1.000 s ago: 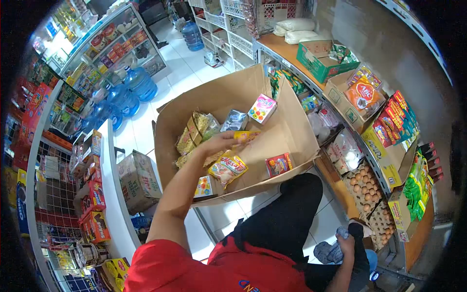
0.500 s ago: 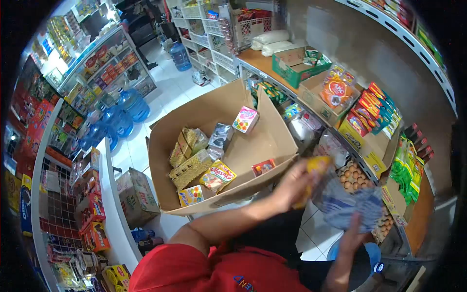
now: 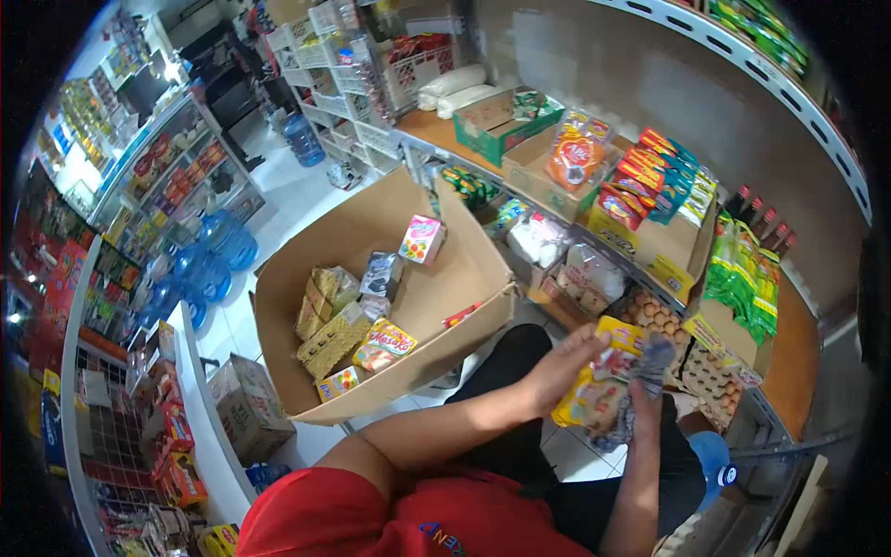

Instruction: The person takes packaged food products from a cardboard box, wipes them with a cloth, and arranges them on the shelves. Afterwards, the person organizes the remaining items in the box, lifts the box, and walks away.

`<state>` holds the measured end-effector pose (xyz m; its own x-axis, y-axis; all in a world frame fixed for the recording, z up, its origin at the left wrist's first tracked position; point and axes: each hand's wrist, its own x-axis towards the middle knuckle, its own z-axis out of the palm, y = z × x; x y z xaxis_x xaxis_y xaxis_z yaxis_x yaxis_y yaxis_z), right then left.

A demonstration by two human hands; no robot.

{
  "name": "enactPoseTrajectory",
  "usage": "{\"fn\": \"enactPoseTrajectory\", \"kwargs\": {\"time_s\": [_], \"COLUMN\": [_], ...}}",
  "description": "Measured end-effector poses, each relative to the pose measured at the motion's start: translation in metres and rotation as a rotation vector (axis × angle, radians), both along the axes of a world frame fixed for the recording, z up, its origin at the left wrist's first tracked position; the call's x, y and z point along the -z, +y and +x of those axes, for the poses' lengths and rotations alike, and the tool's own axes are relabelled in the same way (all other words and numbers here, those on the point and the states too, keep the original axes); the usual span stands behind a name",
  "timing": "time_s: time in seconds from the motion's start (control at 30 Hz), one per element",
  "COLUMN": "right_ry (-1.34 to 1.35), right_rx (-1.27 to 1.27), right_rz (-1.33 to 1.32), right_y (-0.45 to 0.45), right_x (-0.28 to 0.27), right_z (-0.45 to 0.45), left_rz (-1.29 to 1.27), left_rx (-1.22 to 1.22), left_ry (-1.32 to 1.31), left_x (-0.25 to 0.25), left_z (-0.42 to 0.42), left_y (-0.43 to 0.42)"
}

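Observation:
My left hand (image 3: 568, 367) grips a yellow food packet (image 3: 585, 401) by its upper left edge. The packet has a printed picture and hangs over my lap. My right hand (image 3: 644, 413) is closed around a bunched grey-blue striped cloth (image 3: 654, 357). That cloth is pressed against the packet's right side and covers part of it. Left of my hands stands an open cardboard box (image 3: 445, 339), holding a Masako packet (image 3: 384, 344), a pink small box (image 3: 422, 239), a dark pack (image 3: 380, 275) and woven-patterned yellowish packs (image 3: 339, 334).
Trays of eggs (image 3: 710, 379) sit low at the right, under a wooden shelf (image 3: 789, 371) with sachet boxes and green packets (image 3: 742, 274). A blue bucket (image 3: 713, 464) is near my right knee. Blue water bottles (image 3: 227, 239) and a white counter (image 3: 209, 408) are at left.
The cloth was spread out and apart from the packet; now it is bunched against it. Both hands have come together. The view has shifted, so the box appears further left.

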<state>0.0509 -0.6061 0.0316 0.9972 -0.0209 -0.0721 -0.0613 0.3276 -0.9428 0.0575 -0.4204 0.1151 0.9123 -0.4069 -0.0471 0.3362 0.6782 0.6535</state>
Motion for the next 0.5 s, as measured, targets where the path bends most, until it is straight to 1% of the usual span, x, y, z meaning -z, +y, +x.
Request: {"fn": "enactPoseTrajectory", "kwargs": {"time_s": [0.03, 0.07, 0.1, 0.17, 0.23, 0.27, 0.3, 0.37, 0.4, 0.43, 0.5], "right_ry": [-0.006, 0.03, 0.066, 0.019, 0.057, -0.029, -0.032, -0.076, -0.093, -0.095, -0.048], "right_rx": [0.023, 0.044, 0.066, 0.149, 0.29, 0.282, 0.296, 0.465, 0.391, 0.392, 0.512], "right_rz": [0.001, 0.025, 0.049, 0.007, -0.131, -0.242, -0.241, -0.396, -0.343, -0.341, -0.285], "right_y": [0.001, 0.008, 0.01, 0.006, 0.006, 0.004, 0.001, 0.001, 0.0, 0.0, 0.0], "right_x": [-0.005, -0.021, -0.031, -0.024, -0.027, -0.033, -0.029, -0.024, -0.035, -0.034, -0.032], "right_z": [-0.002, -0.005, -0.007, -0.006, -0.006, -0.009, -0.007, -0.003, -0.006, -0.005, 0.0], "left_rz": [0.022, 0.083, 0.12, 0.2, 0.309, 0.325, 0.326, 0.274, 0.289, 0.29, 0.262], "left_rx": [-0.024, -0.046, -0.12, 0.009, 0.166, 0.229, 0.242, 0.23, 0.207, 0.207, 0.199], "left_ry": [-0.023, 0.012, -0.022, -0.028, -0.088, -0.051, -0.058, 0.135, 0.129, 0.126, 0.108], "left_x": [0.0, 0.0, 0.003, 0.003, 0.01, 0.011, 0.011, 0.01, 0.018, 0.021, 0.019], "left_z": [0.005, 0.007, 0.009, 0.006, -0.007, -0.01, -0.011, -0.016, -0.015, -0.015, -0.014], "left_y": [0.001, 0.005, 0.003, 0.001, -0.005, -0.01, -0.014, -0.019, -0.022, -0.024, -0.026]}}
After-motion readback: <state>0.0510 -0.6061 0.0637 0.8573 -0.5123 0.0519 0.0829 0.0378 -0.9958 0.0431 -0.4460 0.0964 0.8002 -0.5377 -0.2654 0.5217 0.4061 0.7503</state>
